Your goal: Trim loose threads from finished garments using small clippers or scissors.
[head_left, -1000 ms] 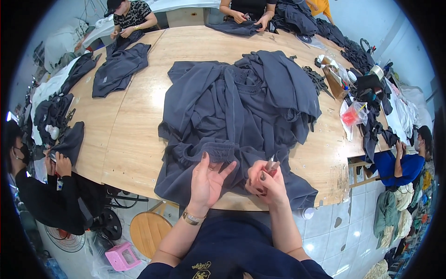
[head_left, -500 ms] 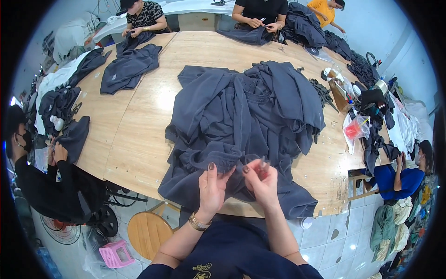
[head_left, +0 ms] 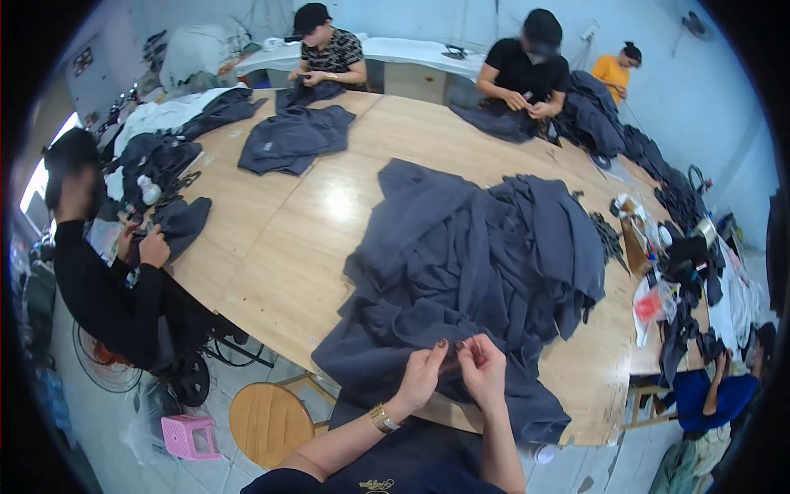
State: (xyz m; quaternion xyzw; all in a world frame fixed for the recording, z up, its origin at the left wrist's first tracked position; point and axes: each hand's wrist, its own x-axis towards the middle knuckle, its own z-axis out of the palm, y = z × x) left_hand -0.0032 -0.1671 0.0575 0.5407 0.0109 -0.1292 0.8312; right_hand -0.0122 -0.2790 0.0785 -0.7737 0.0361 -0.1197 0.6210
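A heap of dark grey garments (head_left: 473,255) with gathered elastic parts lies on the wooden table in front of me, its near end hanging over the edge. Over that near end, my left hand (head_left: 421,377) is closed in a pinch, thumb uppermost, a gold-toned watch on its wrist. Close beside it on the right, my right hand (head_left: 485,375) is pinched too, fingers curled in. The fingertips of both hands nearly meet just above the dark cloth. Whatever they pinch is too small or too hidden to name.
Co-workers handle dark cloth around the wooden table (head_left: 271,222). Another folded garment (head_left: 295,140) lies at the far left. On the right are a drink cup (head_left: 654,303) and more cloth. A round stool (head_left: 270,417) and a pink plastic stool (head_left: 189,436) stand on the floor.
The view has shifted, so the table sits lower and further right in it. My left hand has gone from spread fingers at a gathered edge to a pinch, and my hands have come closer together.
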